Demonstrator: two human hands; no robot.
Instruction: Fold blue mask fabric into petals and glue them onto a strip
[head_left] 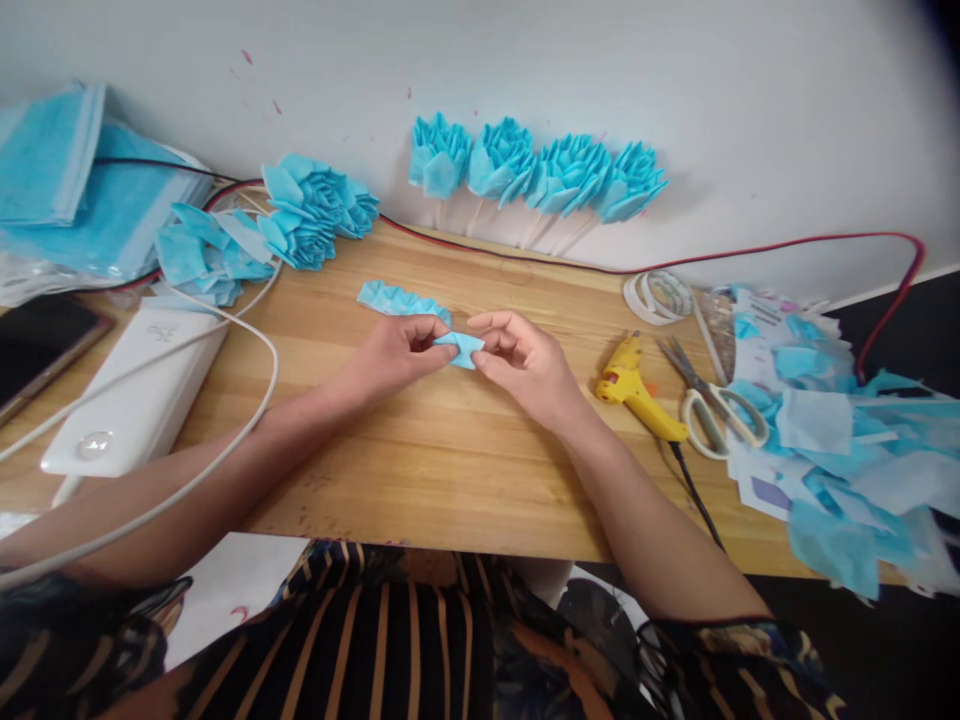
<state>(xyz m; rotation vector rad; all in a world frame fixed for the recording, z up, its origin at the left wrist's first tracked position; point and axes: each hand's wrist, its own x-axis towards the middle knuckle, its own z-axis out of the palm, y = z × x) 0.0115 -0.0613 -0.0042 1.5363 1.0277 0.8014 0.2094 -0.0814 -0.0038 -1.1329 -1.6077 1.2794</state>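
Between my two hands is a small folded piece of light blue fabric. My left hand pinches its left end between thumb and fingers. On the other side, my right hand grips the right edge, with thumb below and bent fingers above. Just behind my left hand lies a row of folded blue petals on the wooden table. Several finished blue fabric flowers on sticks lean against the wall behind.
More blue flowers lie at the back left. A white power bank with a cable and a phone are on the left. On the right are a yellow glue gun, scissors, tape rolls and blue scraps.
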